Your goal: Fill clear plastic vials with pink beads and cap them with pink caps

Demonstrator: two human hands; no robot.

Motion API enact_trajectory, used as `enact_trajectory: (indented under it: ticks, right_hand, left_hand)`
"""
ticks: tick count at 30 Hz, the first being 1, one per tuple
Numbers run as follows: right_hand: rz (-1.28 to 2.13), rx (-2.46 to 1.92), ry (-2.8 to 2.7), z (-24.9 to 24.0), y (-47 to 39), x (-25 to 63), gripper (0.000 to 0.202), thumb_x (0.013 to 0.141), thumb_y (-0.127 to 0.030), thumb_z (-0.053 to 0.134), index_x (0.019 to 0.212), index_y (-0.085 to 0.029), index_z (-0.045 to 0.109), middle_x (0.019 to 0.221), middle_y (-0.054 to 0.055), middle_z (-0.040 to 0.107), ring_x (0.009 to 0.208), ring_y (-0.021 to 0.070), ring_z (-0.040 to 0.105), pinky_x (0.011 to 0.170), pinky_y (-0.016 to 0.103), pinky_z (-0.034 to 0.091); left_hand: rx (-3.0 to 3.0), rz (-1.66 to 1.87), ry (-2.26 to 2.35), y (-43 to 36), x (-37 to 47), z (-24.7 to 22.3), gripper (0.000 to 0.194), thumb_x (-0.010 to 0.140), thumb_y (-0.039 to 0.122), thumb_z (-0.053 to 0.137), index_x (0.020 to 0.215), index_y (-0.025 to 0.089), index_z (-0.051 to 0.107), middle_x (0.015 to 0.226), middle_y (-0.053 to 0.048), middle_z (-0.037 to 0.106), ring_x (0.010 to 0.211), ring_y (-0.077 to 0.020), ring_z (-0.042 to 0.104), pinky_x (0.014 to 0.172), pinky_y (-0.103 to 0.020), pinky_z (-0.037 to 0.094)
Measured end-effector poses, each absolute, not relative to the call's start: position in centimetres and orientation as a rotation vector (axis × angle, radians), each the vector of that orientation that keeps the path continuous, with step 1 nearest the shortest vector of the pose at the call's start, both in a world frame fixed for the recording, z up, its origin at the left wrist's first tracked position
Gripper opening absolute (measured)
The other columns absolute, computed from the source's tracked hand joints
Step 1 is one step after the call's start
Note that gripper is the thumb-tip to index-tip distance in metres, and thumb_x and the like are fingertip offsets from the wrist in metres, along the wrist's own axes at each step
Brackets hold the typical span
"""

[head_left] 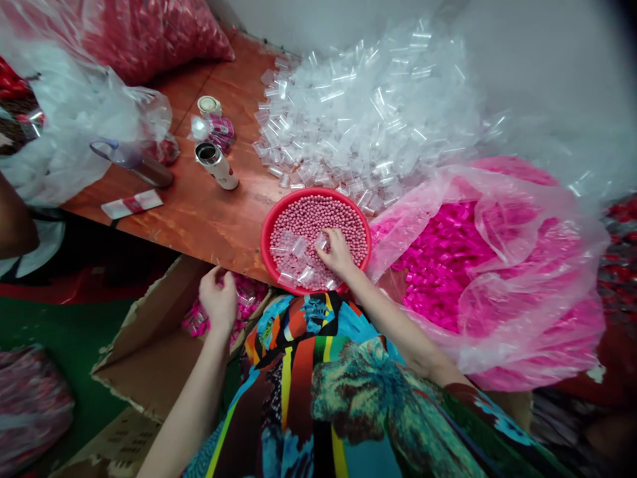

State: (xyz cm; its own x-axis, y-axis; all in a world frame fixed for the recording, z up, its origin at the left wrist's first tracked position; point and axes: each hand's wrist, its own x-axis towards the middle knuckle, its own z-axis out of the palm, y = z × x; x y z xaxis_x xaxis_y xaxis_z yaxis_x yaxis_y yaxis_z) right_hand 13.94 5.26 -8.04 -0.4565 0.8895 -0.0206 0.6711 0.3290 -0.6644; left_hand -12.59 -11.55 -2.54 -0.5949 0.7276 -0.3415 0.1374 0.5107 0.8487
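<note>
My right hand (338,255) reaches into a red basin (265,247) filled with small pink beads (318,214). Its thumb and fingers close on a small clear plastic tube (322,241). Several more clear tubes (298,247) lie on the beads to the left of that hand. Over the edge of a cardboard box (144,332), my left hand (219,299) hangs with its fingers loosely curled, a gap at the thumb and nothing visible in them. Below it in the box are bright pink pieces in clear casings (249,295), partly hidden by the hand.
A heap of clear tubes (358,119) covers the back of the table (243,219). To the right, an open plastic bag (537,292) holds bright pink caps (442,259). An uncapped flask (219,166) and a bottle (134,162) stand left. A person's arm (14,222) shows at the left edge.
</note>
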Motion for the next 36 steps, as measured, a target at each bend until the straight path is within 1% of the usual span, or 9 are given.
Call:
enact_trajectory:
  ticks: [5,10,15,17,20,25,28,33,36]
  right_hand:
    - [0.812,-1.253,-2.31,-6.0,2.7,15.5,0.054,0.096,-0.031,0.066,0.146,-0.014,0.053,0.139,0.019,0.062,0.133,0.0305,0.056,0.116,0.047,0.047]
    - [0.588,-1.404,-2.465,-5.2,1.3,15.9,0.058,0.093,-0.013,0.056,0.151,-0.016,0.054,0.129,0.016,0.067,0.12,0.032,0.061,0.106,0.048,0.053]
    - [0.607,-1.48,-2.32,-5.6,1.4,16.0,0.065,0.087,-0.004,0.057,0.151,-0.011,0.056,0.119,0.017,0.069,0.114,0.0323,0.064,0.103,0.047,0.056]
    - [0.643,-1.447,-2.239,-5.4,1.2,16.5,0.068,0.084,-0.004,0.06,0.151,-0.012,0.055,0.128,0.018,0.066,0.124,0.0327,0.062,0.108,0.046,0.055]
    - [0.701,-1.429,-2.109,-5.1,0.8,18.2,0.057,0.09,-0.017,0.064,0.147,-0.02,0.058,0.139,0.014,0.062,0.135,0.0284,0.058,0.114,0.043,0.053]
    - [0.716,-1.78,-1.576,-6.1,0.1,25.7,0.027,0.1,-0.026,0.051,0.121,-0.022,0.068,0.118,0.012,0.073,0.109,0.0233,0.069,0.1,0.039,0.058]
    - [0.644,-2.038,-1.363,-8.0,-0.5,31.2,0.033,0.102,-0.024,0.039,0.119,-0.02,0.066,0.11,0.012,0.073,0.1,0.0241,0.07,0.092,0.042,0.059]
    - [0.788,-2.343,-1.332,-11.2,-0.2,34.4,0.033,0.099,-0.017,0.04,0.116,-0.022,0.068,0.116,0.011,0.074,0.108,0.0211,0.064,0.097,0.034,0.053]
    - [0.766,-2.32,-1.482,-12.4,1.1,33.0,0.032,0.101,-0.016,0.044,0.122,-0.02,0.068,0.122,0.011,0.069,0.111,0.0195,0.058,0.099,0.03,0.047]
  left_hand:
    - [1.076,1.009,1.822,-2.8,-4.7,-1.6,0.023,0.091,0.026,0.066,0.113,0.022,0.074,0.112,-0.009,0.077,0.102,-0.0294,0.07,0.099,-0.047,0.054]
    - [1.61,0.386,1.719,1.0,1.2,-1.7,0.018,0.09,0.014,0.066,0.106,0.015,0.075,0.106,-0.019,0.076,0.098,-0.0321,0.068,0.088,-0.042,0.049]
    - [1.652,0.24,1.703,2.6,3.3,-2.8,0.023,0.099,0.015,0.052,0.103,0.013,0.075,0.096,-0.018,0.076,0.084,-0.0272,0.069,0.075,-0.037,0.047]
    - [1.691,0.198,1.7,3.6,3.1,-3.1,0.023,0.098,0.017,0.054,0.109,0.013,0.074,0.102,-0.017,0.076,0.091,-0.0267,0.069,0.079,-0.036,0.049]
    - [1.779,0.139,1.714,5.3,2.2,-3.1,0.028,0.096,0.016,0.056,0.119,0.011,0.071,0.121,-0.02,0.07,0.114,-0.0322,0.062,0.096,-0.04,0.047]
    - [2.011,-0.098,1.624,7.5,2.3,-4.1,0.029,0.096,0.008,0.043,0.107,0.013,0.07,0.121,-0.018,0.063,0.122,-0.0334,0.053,0.101,-0.039,0.044]
    - [1.976,0.031,1.576,7.9,3.8,-5.5,0.025,0.089,0.002,0.047,0.098,0.014,0.067,0.114,-0.016,0.062,0.116,-0.0319,0.052,0.102,-0.039,0.042]
    - [1.493,0.476,1.534,8.3,5.8,-7.7,0.025,0.066,-0.003,0.061,0.08,0.018,0.064,0.096,-0.007,0.061,0.107,-0.0274,0.052,0.109,-0.039,0.039]
    - [1.319,0.543,1.543,8.7,5.6,-8.4,0.03,0.066,0.0,0.065,0.092,0.014,0.069,0.098,-0.005,0.065,0.099,-0.0229,0.055,0.105,-0.039,0.044]
